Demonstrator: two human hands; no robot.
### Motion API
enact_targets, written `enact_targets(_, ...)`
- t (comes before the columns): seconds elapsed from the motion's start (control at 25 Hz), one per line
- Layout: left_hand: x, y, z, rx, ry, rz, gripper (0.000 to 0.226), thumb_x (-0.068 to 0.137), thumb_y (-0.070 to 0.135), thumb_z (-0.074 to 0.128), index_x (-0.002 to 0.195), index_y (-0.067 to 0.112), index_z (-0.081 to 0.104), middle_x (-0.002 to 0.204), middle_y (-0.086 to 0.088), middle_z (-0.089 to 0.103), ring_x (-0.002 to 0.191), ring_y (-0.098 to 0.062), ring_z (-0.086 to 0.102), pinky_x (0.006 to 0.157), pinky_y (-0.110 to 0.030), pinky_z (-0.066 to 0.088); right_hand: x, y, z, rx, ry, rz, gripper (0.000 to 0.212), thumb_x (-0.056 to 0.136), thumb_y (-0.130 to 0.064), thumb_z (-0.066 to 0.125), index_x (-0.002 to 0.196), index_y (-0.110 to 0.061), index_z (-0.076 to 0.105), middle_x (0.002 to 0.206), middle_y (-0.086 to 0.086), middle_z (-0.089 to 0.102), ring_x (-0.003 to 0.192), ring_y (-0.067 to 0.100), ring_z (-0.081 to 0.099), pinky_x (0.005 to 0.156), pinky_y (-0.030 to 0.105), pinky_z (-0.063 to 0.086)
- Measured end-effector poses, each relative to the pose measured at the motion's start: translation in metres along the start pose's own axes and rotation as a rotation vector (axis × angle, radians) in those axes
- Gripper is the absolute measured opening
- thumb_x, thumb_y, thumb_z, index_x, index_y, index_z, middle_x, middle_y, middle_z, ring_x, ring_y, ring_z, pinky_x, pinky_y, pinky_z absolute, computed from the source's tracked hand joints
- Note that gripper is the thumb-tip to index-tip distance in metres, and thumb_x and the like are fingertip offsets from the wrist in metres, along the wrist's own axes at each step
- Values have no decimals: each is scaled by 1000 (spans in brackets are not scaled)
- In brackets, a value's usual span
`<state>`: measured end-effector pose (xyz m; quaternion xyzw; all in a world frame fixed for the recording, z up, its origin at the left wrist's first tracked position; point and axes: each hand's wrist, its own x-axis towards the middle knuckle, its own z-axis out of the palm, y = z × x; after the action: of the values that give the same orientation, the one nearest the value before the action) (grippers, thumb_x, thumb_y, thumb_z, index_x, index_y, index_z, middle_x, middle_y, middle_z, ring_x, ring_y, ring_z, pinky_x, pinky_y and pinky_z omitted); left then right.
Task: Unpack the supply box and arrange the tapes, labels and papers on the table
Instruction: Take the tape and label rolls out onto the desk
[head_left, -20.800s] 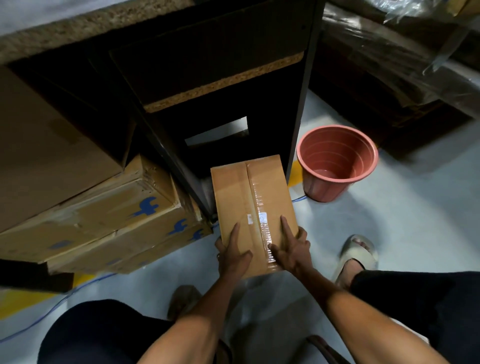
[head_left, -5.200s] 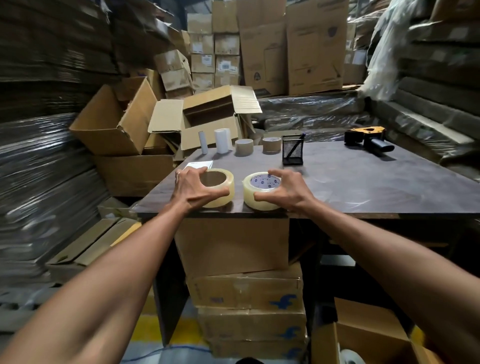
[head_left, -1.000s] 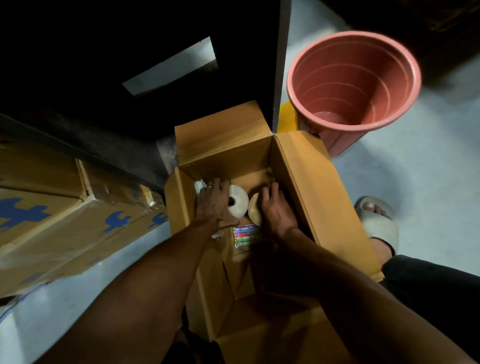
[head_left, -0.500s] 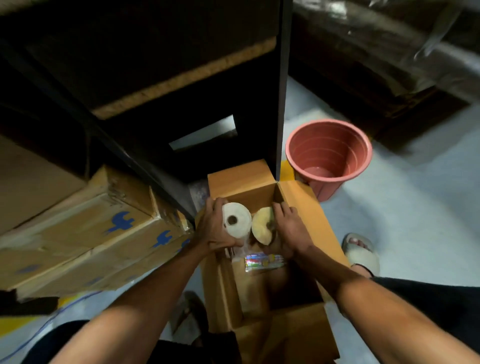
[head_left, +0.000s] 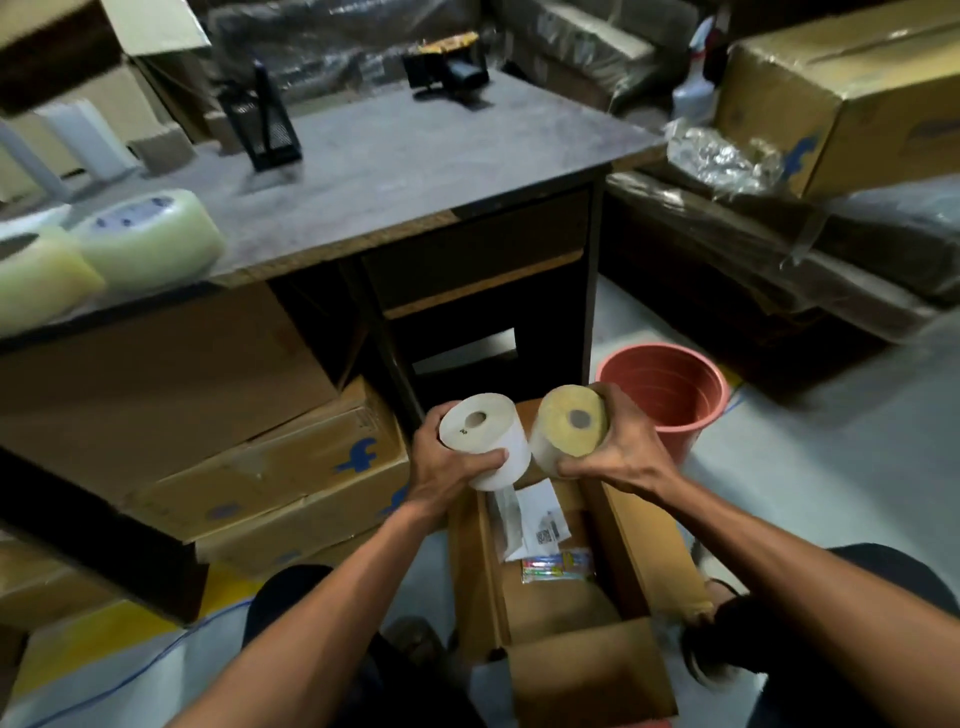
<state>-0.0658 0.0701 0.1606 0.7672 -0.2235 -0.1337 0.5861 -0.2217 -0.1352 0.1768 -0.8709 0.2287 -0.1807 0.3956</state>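
Observation:
My left hand (head_left: 441, 462) grips a white label roll (head_left: 485, 439), and my right hand (head_left: 618, 447) grips a yellowish label roll (head_left: 569, 428). Both rolls hang side by side above the open supply box (head_left: 639, 525) on the floor. Inside the box lie white papers (head_left: 535, 519) and a colourful packet (head_left: 558, 564). The dark table (head_left: 415, 171) rises ahead. Two clear tape rolls (head_left: 150, 239) sit at its near left edge, with white rolls (head_left: 85, 137) further back on the left.
A black mesh pen holder (head_left: 270, 130) and a tape dispenser (head_left: 449, 70) stand on the table. Cardboard boxes (head_left: 270, 457) are stacked under the table's left side. A red bucket (head_left: 670, 400) stands on the floor to the right. Wrapped stacks and a large box (head_left: 841, 93) fill the right.
Both hands have lifted the two label rolls up out of the box. The view has swung upward, bringing the tabletop into sight.

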Motion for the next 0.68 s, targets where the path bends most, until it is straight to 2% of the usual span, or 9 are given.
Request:
enact_targets(0.04, -2, 10, -5, -9, 14, 32, 89, 40, 37, 93, 121, 17, 59, 111, 2, 69, 101, -13, 68, 84, -38, 60, -1, -11, -8, 7, 17, -18, 99, 44, -50, 87, 129, -21, 44, 109, -4, 57, 95, 13, 59, 69, 3, 41)
enact_targets(0.12, -5, 37, -13, -34, 38, 72, 90, 38, 40, 93, 120, 18, 60, 109, 3, 70, 98, -10, 69, 83, -35, 60, 0, -34, -23, 31, 47, -51, 96, 51, -42, 90, 132, -19, 45, 111, -3, 60, 96, 13, 60, 68, -1, 40)
enact_targets(0.24, -7, 76, -24, -76, 86, 142, 94, 35, 44, 91, 119, 14, 61, 109, 1, 69, 97, -7, 68, 82, -27, 60, 4, -62, -43, 91, 79, -109, 94, 58, -42, 90, 137, -21, 44, 118, -4, 59, 105, 12, 59, 79, 7, 44)
enact_targets(0.4, -4, 126, -48, -102, 132, 272, 91, 39, 41, 95, 119, 10, 63, 110, -2, 72, 101, -15, 70, 86, -36, 60, 16, -106, -70, 123, 153, -170, 97, 53, -50, 89, 137, -28, 44, 119, -8, 60, 107, 10, 59, 91, 25, 52)
enact_targets(0.68, 4, 210, -88, -119, 182, 461, 85, 41, 35, 96, 117, 17, 64, 108, 5, 73, 101, -8, 70, 88, -31, 58, 46, -182, -103, 223, 269, -266, 88, 49, -43, 95, 126, -27, 56, 113, -11, 66, 102, 4, 63, 89, 20, 51)
